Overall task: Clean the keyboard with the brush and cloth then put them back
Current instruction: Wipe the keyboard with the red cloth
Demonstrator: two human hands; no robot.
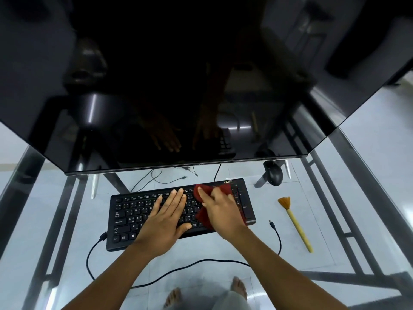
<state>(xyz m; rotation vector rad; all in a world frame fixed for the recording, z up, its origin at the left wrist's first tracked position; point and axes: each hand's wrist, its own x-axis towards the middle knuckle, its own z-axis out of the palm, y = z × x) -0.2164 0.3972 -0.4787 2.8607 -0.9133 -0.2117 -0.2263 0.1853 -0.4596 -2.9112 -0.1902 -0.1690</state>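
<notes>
Glass desk (pixel 330 220) over pale tiles (pixel 380 113); left hand (pixel 169 215) flat on keyboard (pixel 129 218), right hand (pixel 223 211), grip around red cloth (pixel 202 191).

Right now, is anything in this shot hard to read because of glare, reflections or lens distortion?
Head view: the wide lens bows the monitor outward; its dark screen faintly mirrors the left hand, right hand and keyboard; the upper corners are murky; the cloth and brush are sharp and evenly lit.
</notes>
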